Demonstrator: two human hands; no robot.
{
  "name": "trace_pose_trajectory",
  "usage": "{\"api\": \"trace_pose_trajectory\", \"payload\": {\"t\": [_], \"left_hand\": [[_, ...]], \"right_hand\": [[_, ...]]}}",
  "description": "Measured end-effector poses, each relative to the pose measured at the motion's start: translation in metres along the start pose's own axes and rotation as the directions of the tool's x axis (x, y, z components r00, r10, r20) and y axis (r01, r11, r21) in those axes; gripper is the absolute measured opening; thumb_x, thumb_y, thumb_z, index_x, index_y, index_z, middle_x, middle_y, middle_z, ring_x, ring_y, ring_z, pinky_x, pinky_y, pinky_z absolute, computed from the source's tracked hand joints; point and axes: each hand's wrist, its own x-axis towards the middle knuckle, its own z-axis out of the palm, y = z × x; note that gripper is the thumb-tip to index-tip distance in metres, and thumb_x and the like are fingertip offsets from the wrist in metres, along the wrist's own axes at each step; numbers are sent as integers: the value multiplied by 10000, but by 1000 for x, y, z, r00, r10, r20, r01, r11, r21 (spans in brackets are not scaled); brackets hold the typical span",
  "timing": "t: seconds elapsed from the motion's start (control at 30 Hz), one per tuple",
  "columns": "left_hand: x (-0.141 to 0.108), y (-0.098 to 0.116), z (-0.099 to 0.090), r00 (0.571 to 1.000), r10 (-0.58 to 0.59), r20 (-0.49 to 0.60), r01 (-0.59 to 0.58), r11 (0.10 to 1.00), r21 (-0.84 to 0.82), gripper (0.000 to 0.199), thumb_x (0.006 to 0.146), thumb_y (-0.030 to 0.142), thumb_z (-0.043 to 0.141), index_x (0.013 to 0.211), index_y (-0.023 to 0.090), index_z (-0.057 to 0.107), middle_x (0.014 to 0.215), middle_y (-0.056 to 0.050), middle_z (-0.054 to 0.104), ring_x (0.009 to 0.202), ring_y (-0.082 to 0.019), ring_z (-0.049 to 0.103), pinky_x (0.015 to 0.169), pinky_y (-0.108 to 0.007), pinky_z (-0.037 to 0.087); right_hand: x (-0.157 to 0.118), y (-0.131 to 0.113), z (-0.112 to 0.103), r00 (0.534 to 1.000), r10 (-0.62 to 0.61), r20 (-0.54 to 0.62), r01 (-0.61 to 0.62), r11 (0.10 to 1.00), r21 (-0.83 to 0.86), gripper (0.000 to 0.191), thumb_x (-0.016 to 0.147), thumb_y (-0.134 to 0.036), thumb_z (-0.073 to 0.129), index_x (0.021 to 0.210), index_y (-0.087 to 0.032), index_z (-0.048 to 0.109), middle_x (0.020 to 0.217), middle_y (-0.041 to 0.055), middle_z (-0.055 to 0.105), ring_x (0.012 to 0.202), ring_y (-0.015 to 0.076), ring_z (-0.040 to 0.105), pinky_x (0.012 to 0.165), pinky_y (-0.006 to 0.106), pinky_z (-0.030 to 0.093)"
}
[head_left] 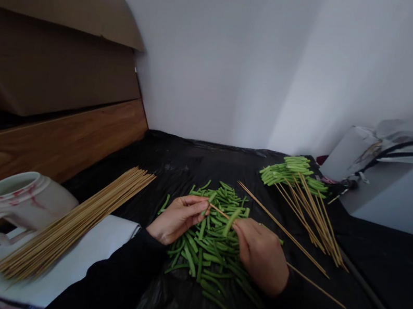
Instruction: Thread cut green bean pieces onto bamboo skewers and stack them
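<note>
My left hand (179, 218) pinches a short piece of green bean (212, 197) at the tip of a bamboo skewer (220, 211). The fingers of my right hand (263, 256) are closed round that skewer, just behind another bean piece (232, 222) that sits crosswise on it. From behind the right hand the skewer's long end runs out to the lower right. Below both hands spreads a loose pile of cut green beans (213, 258), partly hidden by them.
A thick bundle of bare skewers (80, 223) rests on white paper (109, 238) at left, against a mug (30, 199) lying tilted. Skewered beans (286, 172) are stacked at the back right. Loose skewers (284, 231) lie nearer. Black plastic sheeting (190, 157) covers the table; a cardboard box (55, 66) stands left.
</note>
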Motion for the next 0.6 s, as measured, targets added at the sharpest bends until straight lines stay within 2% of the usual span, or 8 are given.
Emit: {"api": "trace_pose_trajectory", "payload": {"t": [0.13, 0.3, 0.5, 0.6], "left_hand": [[0, 0, 0, 1000, -3, -3, 3, 1000, -4, 232, 635, 182, 824, 830, 104, 725, 759, -35, 687, 690, -89, 615, 659, -200, 462], [-2, 0, 2, 1000, 0, 3, 0, 1000, 10, 219, 637, 190, 822, 819, 110, 729, 746, -29, 683, 688, -87, 607, 664, -201, 454], [-6, -7, 12, 998, -36, 57, 32, 997, 77, 180, 612, 214, 835, 710, 122, 715, 737, -17, 676, 674, -83, 595, 662, -207, 436], [-8, -9, 15, 998, -9, 60, 3, 995, 98, 175, 614, 218, 833, 705, 127, 714, 728, -7, 666, 652, -71, 575, 635, -197, 419]], "right_hand": [[0, -1, 0, 999, -13, -43, 13, 1000, -2, 235, 937, -135, 371, 842, -169, 583, 786, 34, 619, 756, 160, 581, 725, 286, 391], [0, -4, 1, 1000, 3, -31, -2, 998, 55, 253, 955, -177, 354, 834, -175, 576, 769, 28, 612, 720, 154, 570, 686, 284, 378], [2, -9, 2, 999, -3, -38, 6, 998, 66, 255, 955, -179, 354, 825, -180, 573, 768, 28, 616, 725, 152, 574, 693, 275, 381], [3, -10, 3, 999, -5, -42, 8, 997, 73, 248, 957, -190, 360, 838, -178, 577, 793, 35, 625, 757, 155, 584, 715, 271, 388]]}}
